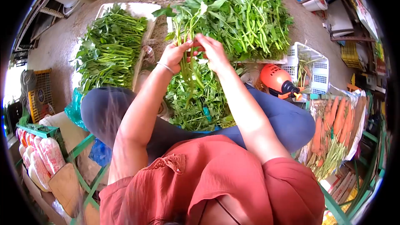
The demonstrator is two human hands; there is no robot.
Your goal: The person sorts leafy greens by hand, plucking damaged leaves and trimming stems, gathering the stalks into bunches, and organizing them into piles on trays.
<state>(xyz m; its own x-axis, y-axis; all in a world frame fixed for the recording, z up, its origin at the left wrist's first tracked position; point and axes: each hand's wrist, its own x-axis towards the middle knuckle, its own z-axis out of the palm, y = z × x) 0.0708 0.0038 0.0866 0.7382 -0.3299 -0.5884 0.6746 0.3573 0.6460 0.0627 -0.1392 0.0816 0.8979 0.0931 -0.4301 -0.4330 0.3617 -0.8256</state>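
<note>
My left hand [174, 55], with a band on its wrist, is closed round a small bunch of water spinach [189, 75]. Its leaves rise above the fingers and its stems hang below. My right hand [211, 51] meets it from the other side, fingers bent in at the stems; its fingertips are partly hidden. Between my legs lies a loose heap of the same greens [196, 104]. Beyond my hands is a large pile of water spinach [246, 21], and to the left a neatly laid stack of it [110, 48] rests on a white tray [148, 10].
An orange spray bottle [273, 76] stands by my right knee, beside a white plastic basket [320, 75] with stem scraps. Carrots [333, 118] lie on a rack at the right. Green metal bars [83, 146] and red-and-white packets [50, 154] are at the left.
</note>
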